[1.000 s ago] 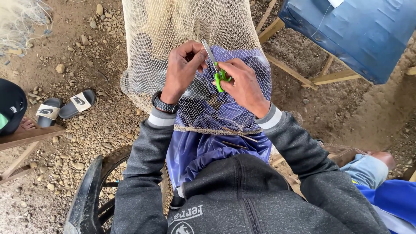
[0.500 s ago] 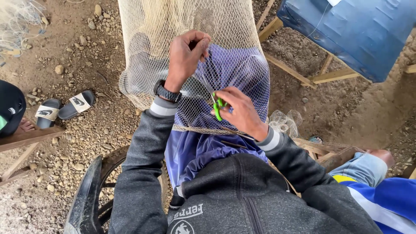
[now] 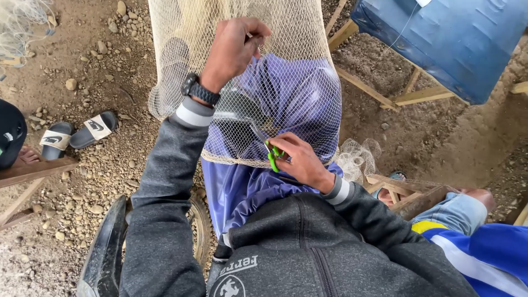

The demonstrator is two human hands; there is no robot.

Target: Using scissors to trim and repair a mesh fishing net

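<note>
Gravel ground (image 3: 93,181), net (image 3: 286,110) edge in hands (image 3: 234,49)

- The net (image 3: 286,82) hangs in front of the person and drapes over the lap; the left hand (image 3: 234,49) is raised on it, above the right hand (image 3: 300,159)
- The right hand sits low on the net with the scissors (image 3: 269,148) in it
- Two sandals (image 3: 77,135) lie on the ground (image 3: 110,181) to the left
- A tarp-covered frame (image 3: 456,44) stands far right
- Another person's knee (image 3: 467,212) is at the right
</note>
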